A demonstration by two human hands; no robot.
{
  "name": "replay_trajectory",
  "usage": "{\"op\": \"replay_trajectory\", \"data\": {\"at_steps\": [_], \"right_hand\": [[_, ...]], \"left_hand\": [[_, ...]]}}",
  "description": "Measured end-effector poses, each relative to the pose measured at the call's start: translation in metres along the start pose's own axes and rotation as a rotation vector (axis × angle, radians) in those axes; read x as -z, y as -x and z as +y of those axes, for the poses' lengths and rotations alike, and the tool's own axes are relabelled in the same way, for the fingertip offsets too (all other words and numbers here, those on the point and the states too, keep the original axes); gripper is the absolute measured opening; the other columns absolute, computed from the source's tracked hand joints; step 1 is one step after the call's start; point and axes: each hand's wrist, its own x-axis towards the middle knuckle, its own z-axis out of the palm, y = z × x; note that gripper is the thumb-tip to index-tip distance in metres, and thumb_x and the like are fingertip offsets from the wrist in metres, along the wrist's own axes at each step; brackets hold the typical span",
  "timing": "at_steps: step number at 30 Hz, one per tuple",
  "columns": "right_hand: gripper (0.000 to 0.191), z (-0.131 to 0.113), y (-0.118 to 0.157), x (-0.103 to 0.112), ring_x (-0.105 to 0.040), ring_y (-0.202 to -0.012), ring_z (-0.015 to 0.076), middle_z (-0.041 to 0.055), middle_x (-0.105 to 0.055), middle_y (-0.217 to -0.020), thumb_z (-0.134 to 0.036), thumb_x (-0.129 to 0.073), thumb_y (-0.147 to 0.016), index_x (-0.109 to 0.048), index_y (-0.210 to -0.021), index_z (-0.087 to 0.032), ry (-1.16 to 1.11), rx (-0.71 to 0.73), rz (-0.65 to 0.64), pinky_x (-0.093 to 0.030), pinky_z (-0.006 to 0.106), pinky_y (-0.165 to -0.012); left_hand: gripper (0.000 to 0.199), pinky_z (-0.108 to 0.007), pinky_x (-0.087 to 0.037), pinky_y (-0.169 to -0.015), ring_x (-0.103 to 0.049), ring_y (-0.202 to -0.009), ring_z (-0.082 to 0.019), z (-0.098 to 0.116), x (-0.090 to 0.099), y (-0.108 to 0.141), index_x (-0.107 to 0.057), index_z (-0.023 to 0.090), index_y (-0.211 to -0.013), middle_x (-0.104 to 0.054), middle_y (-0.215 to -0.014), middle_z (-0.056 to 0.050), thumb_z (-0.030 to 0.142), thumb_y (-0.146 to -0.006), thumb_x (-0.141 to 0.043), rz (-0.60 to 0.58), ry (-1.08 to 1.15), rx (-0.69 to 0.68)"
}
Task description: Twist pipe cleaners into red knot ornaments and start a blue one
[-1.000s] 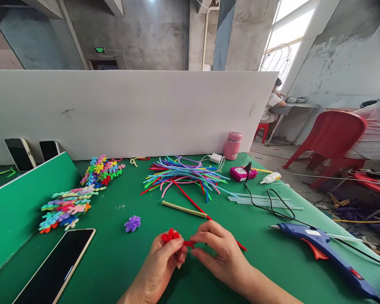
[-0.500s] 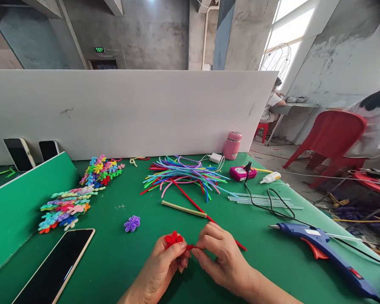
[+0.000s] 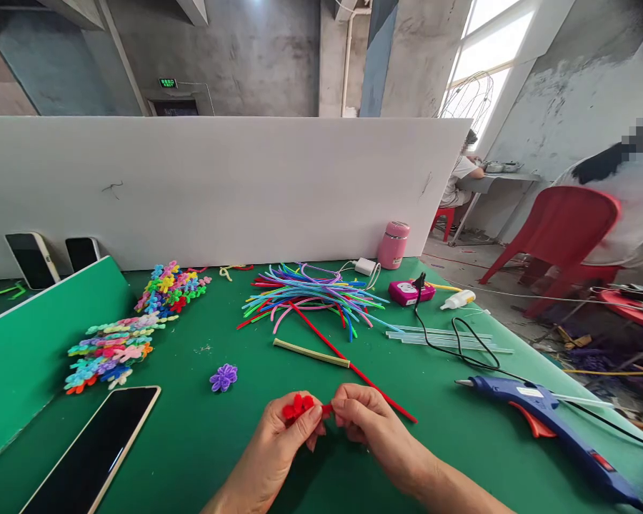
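Observation:
A small red fuzzy flower (image 3: 298, 407) is pinched in my left hand (image 3: 278, 442), between thumb and fingers. My right hand (image 3: 378, 432) has its fingertips closed on a short red end that sticks out of the flower's right side. Just beyond my right hand, a long red pipe cleaner (image 3: 375, 387) lies slantwise on the green table (image 3: 193, 442). A beige strip (image 3: 311, 353) touches it. To the left of my hands sits a purple flower (image 3: 223, 378). Behind them is a heap of coloured pipe cleaners (image 3: 311, 296).
Stacked coloured flowers (image 3: 112, 346) and a phone (image 3: 93, 450) lie at the left. On the right are a blue glue gun (image 3: 541, 410), clear glue sticks (image 3: 444, 338), a black cable, a white bottle (image 3: 457, 300) and a magenta box (image 3: 410, 293). A pink flask (image 3: 393, 245) stands behind.
My right hand has turned and shifted slightly downward, uncovering more of the long red pipe cleaner. The red flower has moved slightly right. A seated person at the far right has shifted.

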Motion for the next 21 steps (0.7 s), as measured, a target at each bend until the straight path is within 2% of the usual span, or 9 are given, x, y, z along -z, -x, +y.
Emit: {"op": "replay_trajectory", "data": {"at_steps": [3,6,11,16,21], "right_hand": [[0.019,-0.0004,-0.0002,-0.0003,-0.022,-0.046,0.0057,-0.006,-0.031,-0.049,-0.027,-0.051,-0.063,-0.041,-0.051,-0.016,-0.199,-0.132,-0.002,-0.012,0.021,-0.043],[0.017,-0.0011,-0.0002,-0.0005,-0.022,-0.044,0.0044,-0.0062,-0.033,-0.048,-0.023,-0.051,-0.059,-0.039,-0.05,-0.016,-0.364,-0.22,-0.013,-0.011,0.019,-0.042],[0.018,-0.0038,0.001,-0.0016,-0.027,-0.043,0.0027,-0.0062,-0.038,-0.048,-0.02,-0.054,-0.054,-0.037,-0.053,-0.016,-0.532,-0.344,0.002,-0.012,0.015,-0.042],[0.02,-0.0046,0.0013,-0.0005,-0.024,-0.043,0.0028,-0.0059,-0.037,-0.049,-0.023,-0.055,-0.057,-0.037,-0.053,-0.016,-0.43,-0.305,-0.019,-0.011,0.017,-0.042],[0.027,-0.0029,0.0003,0.0015,-0.027,-0.048,0.0051,-0.0041,-0.039,-0.054,-0.036,-0.057,-0.066,-0.042,-0.056,-0.015,-0.126,-0.127,-0.076,-0.015,0.019,-0.044]], "left_hand": [[0.022,-0.023,-0.032,-0.056,-0.04,-0.058,-0.011,0.003,-0.0009,-0.0007,-0.055,0.016,-0.061,-0.046,-0.059,0.002,0.032,-0.077,-0.054,-0.034,-0.169,-0.077],[0.025,-0.022,-0.03,-0.054,-0.038,-0.056,-0.01,0.0066,-0.0021,-0.0002,-0.056,0.016,-0.06,-0.042,-0.058,0.002,0.032,-0.079,-0.05,-0.045,-0.297,-0.139],[0.026,-0.022,-0.029,-0.052,-0.035,-0.055,-0.01,0.0082,-0.0028,0.0007,-0.056,0.016,-0.059,-0.038,-0.058,0.003,0.031,-0.079,-0.049,-0.051,-0.352,-0.198],[0.025,-0.022,-0.031,-0.052,-0.037,-0.054,-0.01,0.0061,-0.0021,-0.0004,-0.054,0.016,-0.058,-0.042,-0.057,0.003,0.033,-0.076,-0.052,-0.029,-0.297,-0.137],[0.019,-0.023,-0.035,-0.056,-0.045,-0.058,-0.011,0.0025,-0.0002,-0.0012,-0.055,0.015,-0.058,-0.05,-0.057,0.002,0.03,-0.067,-0.063,0.064,-0.004,0.005]]}}
